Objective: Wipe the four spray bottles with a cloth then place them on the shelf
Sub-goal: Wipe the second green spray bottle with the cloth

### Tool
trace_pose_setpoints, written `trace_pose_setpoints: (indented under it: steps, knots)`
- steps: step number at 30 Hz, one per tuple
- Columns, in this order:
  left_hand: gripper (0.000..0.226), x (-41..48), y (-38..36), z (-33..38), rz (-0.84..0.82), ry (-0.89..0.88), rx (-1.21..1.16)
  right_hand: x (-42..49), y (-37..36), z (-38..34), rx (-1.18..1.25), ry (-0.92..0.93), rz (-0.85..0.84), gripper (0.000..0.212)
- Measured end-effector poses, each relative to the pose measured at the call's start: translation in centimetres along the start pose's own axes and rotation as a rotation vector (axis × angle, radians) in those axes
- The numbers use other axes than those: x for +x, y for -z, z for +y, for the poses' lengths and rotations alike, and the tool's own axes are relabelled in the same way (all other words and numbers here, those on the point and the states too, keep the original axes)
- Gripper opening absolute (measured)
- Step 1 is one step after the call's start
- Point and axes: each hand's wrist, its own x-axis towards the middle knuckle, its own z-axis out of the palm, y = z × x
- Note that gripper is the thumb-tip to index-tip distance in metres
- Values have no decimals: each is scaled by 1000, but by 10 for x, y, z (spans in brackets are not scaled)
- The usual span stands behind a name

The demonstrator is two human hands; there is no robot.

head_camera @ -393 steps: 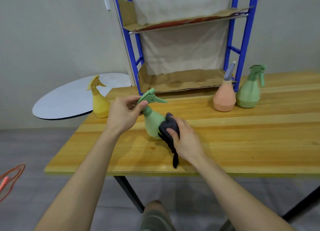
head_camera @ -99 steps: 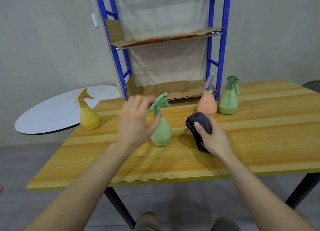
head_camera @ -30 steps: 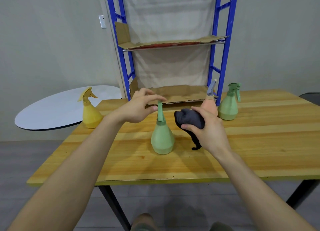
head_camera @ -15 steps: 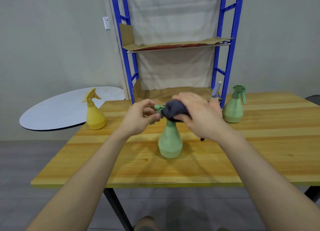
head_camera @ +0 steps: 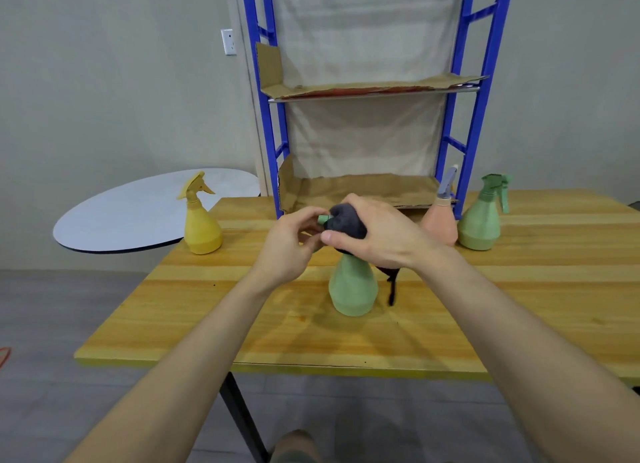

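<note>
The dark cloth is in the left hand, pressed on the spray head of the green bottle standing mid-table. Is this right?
Not quite. The head view shows the dark cloth in the right hand, pressed on the spray head of the green bottle. The left hand steadies the nozzle.

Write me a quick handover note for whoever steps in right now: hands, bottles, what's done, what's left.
Right hand presses the dark cloth over the head of the near green bottle; left hand pinches its nozzle.
Yellow bottle, pink bottle and far green bottle stand on the table.
Shelf holds no bottles.
Left: finish wiping, shelve all four.
</note>
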Motion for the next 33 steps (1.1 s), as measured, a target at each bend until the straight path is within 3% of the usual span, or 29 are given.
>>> trace_pose_setpoints:
  steps: [4, 6, 11, 15, 18, 25, 28, 33]
  knots:
    - [34, -10, -3, 1, 55, 17, -45, 0, -13, 3, -20, 57, 107, 42]
    - [40, -13, -3, 2, 84, 32, -61, -1, -14, 7, 18, 58, 78, 38]
    - [33, -13, -5, 8, 90, -34, -15, -11, -4, 16, 29, -42, 45, 60]
    - [31, -14, -11, 13, 90, -54, 25, -6, -14, 3, -55, 25, 168, 50]
    - [31, -15, -10, 14, 84, -45, 32, -6, -20, 16, -29, 96, 154, 46]
    - [34, -15, -10, 18, 78, -47, 91, -2, -15, 17, -54, 121, 204, 52]
    - [31, -15, -9, 20, 59, -52, 123, -8, -30, 27, 83, 137, 268, 44]
    - [33, -12, -12, 23, 59, -1, 134, -25, -47, 38, 469, -20, 411, 33]
